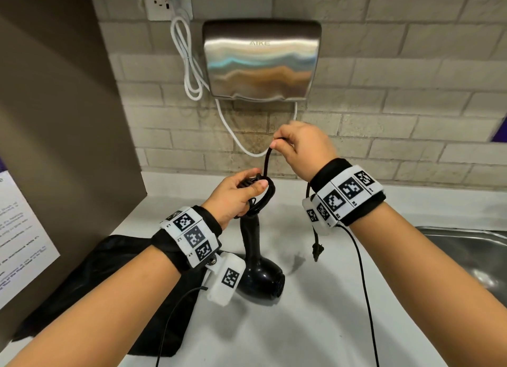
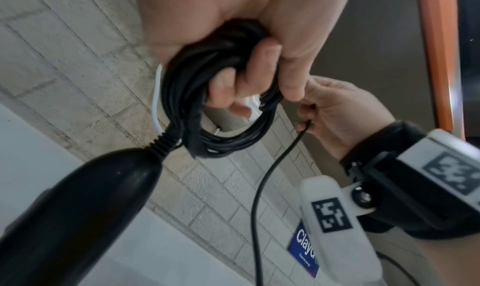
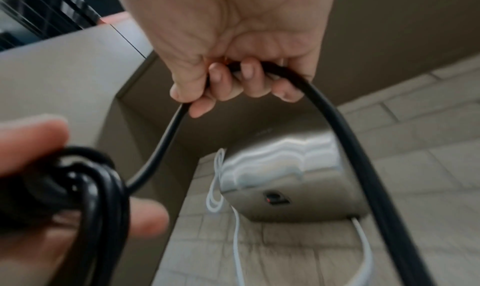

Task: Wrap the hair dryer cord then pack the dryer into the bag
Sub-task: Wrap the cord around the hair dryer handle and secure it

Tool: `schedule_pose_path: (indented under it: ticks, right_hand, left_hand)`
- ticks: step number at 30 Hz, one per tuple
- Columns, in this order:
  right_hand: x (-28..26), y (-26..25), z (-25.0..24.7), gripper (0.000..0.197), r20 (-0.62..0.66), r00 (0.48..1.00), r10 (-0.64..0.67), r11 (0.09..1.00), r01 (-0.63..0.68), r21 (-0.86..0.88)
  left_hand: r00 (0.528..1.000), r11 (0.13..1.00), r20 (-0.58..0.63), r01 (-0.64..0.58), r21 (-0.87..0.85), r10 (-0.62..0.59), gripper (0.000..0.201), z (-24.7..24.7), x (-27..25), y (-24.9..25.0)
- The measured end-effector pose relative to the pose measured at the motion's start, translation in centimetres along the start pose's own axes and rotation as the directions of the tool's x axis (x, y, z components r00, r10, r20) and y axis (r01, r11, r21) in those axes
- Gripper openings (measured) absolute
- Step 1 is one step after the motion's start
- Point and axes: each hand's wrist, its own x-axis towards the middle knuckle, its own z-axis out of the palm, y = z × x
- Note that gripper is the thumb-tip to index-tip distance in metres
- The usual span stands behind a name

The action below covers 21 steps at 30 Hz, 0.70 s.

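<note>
A black hair dryer point(image 1: 260, 270) stands nozzle-down on the white counter point(image 1: 301, 325), handle up. My left hand point(image 1: 238, 196) grips a coil of its black cord point(image 1: 263, 193) just above the handle; the left wrist view shows the coiled loops point(image 2: 207, 109) held in my curled fingers point(image 2: 259, 64) above the dryer handle point(image 2: 78, 198). My right hand point(image 1: 296, 147) is raised above and to the right, pinching the free cord point(image 3: 337, 126), which runs down from it to the coil point(image 3: 98, 187). The plug point(image 1: 317, 250) dangles below my right wrist. A black bag point(image 1: 109, 278) lies flat on the counter at the left.
A steel wall hand dryer point(image 1: 260, 59) with a white cable point(image 1: 189, 64) hangs on the tiled wall behind. A steel sink point(image 1: 466, 254) lies at the right. A brown partition point(image 1: 55, 119) with a paper notice point(image 1: 19, 235) stands at the left.
</note>
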Motion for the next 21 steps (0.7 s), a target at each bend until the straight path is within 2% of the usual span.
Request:
schedule_pose_path:
  ticks: [4, 7, 9, 11, 13, 15, 16, 18, 19, 21]
  right_hand:
    - [-0.7, -1.2, -1.1, 0.024, -0.005, 0.999, -0.043, 0.995, 0.042, -0.088]
    - [-1.3, -1.3, -1.0, 0.023, -0.023, 0.999, -0.044, 0.999, 0.043, -0.011]
    - [-1.7, -0.9, -0.5, 0.023, -0.026, 0.999, -0.029, 0.989, 0.032, 0.147]
    - [-2.3, -0.2, 0.1, 0.025, -0.025, 1.0, 0.001, 0.94, 0.008, 0.342]
    - [-3.2, 0.7, 1.1, 0.024, 0.001, 0.996, 0.084, 0.844, -0.072, 0.531]
    - [-4.4, 2.1, 2.2, 0.023, 0.058, 0.981, 0.186, 0.695, -0.173, 0.697]
    - [-5.2, 2.9, 2.8, 0.035, 0.093, 0.968, 0.232, 0.649, -0.225, 0.727]
    - [-6.8, 4.7, 4.1, 0.061, 0.209, 0.927, 0.312, 0.664, -0.37, 0.649]
    - [-7.8, 5.4, 4.7, 0.07, 0.292, 0.892, 0.344, 0.675, -0.451, 0.583]
    - [-9.7, 6.7, 6.2, 0.084, 0.491, 0.79, 0.367, 0.658, -0.594, 0.463]
  left_hand:
    - [0.997, 0.999, 0.075, -0.018, 0.043, 0.014, 0.017, -0.3, -0.2, 0.2]
    - [1.0, 1.0, 0.013, -0.022, 0.008, 0.021, 0.015, -0.8, 0.0, 0.1]
    - [0.999, 0.999, -0.041, -0.026, -0.025, 0.025, 0.016, -1.0, 0.2, 0.0]
    - [0.996, 0.998, -0.088, -0.025, -0.059, 0.019, 0.019, -1.1, 0.3, -0.4]
    - [0.993, 0.996, -0.114, -0.018, -0.082, 0.009, 0.016, -1.1, 0.4, -0.6]
    - [0.993, 0.995, -0.117, -0.013, -0.097, 0.002, 0.016, -1.0, 0.5, -0.8]
    - [0.993, 0.994, -0.117, -0.012, -0.106, -0.001, 0.017, -1.0, 0.6, -0.8]
    - [0.993, 0.992, -0.121, -0.007, -0.126, -0.009, 0.017, -1.0, 0.8, -0.8]
    - [0.992, 0.991, -0.122, -0.004, -0.136, -0.013, 0.016, -1.0, 0.8, -0.8]
    - [0.992, 0.99, -0.125, -0.006, -0.142, -0.012, 0.016, -0.9, 0.9, -0.8]
